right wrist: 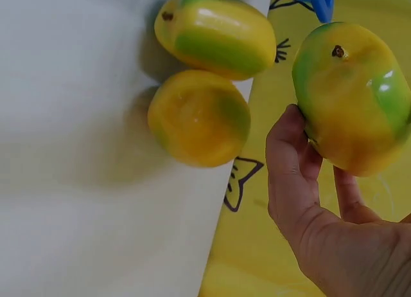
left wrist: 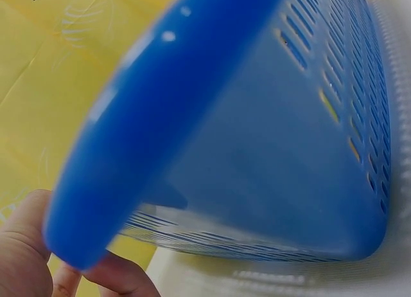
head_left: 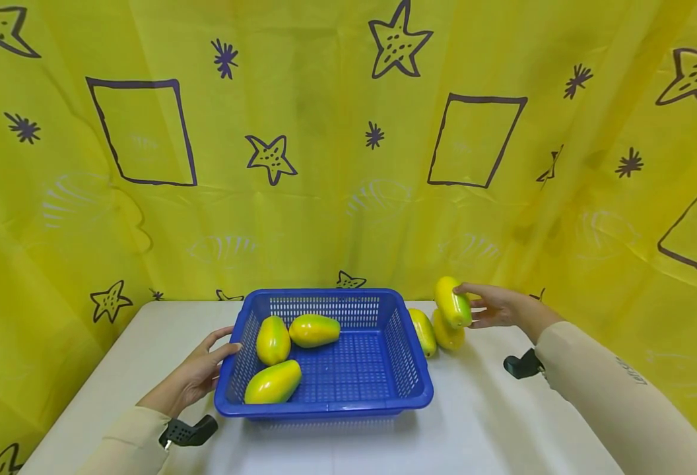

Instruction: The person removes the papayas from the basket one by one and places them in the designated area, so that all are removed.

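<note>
My left hand (head_left: 197, 369) grips the left rim of a blue plastic basket (head_left: 325, 408), thumb over the edge and fingers under it. In the left wrist view the rim crosses between thumb and curled fingers (left wrist: 125, 274). Three yellow-green papayas lie inside: one upright-looking papaya (head_left: 273, 340), one at the back (head_left: 315, 330) and one near the front left corner (head_left: 273, 382). Right of the basket, my right hand (head_left: 494, 305) holds another papaya (head_left: 452, 302) up between thumb and fingers. Below it, two papayas (right wrist: 215, 36) (right wrist: 199, 118) rest on the table side by side.
The white table (head_left: 473, 409) carries the basket near its back edge. A yellow patterned curtain (head_left: 325, 218) hangs behind and along both sides. Dark camera mounts (head_left: 188, 432) (head_left: 523, 364) stick out from both wrists.
</note>
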Tool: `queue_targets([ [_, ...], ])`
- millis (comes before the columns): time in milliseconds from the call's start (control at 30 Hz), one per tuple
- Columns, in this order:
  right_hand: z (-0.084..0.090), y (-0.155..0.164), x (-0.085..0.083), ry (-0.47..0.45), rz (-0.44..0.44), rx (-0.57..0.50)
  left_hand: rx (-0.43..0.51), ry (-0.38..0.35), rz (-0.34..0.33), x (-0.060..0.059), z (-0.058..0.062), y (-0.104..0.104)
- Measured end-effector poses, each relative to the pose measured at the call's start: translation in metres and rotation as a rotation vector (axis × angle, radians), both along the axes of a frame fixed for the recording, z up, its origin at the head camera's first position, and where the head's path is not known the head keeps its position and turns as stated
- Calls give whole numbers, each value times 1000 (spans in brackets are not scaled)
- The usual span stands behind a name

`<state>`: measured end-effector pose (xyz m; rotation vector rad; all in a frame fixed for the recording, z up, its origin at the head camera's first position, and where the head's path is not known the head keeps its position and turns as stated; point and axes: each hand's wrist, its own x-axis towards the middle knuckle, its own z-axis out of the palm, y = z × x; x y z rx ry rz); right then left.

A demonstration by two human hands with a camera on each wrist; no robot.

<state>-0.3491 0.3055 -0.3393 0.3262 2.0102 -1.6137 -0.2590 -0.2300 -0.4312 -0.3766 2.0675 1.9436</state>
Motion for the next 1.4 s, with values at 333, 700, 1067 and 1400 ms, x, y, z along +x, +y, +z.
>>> queue_targets([
  [333,-3,21,1,24,-1,46,3,3,-3,1,1,0],
  [700,-17,41,-5,15,-41,49,5,2,-2,1,0,-1],
  [1067,-33,53,-6,3,-85,31,9,0,8,2,-4,-2],
  [1400,-52,63,-7,-10,-128,23,12,7,17,2,-2,0],
])
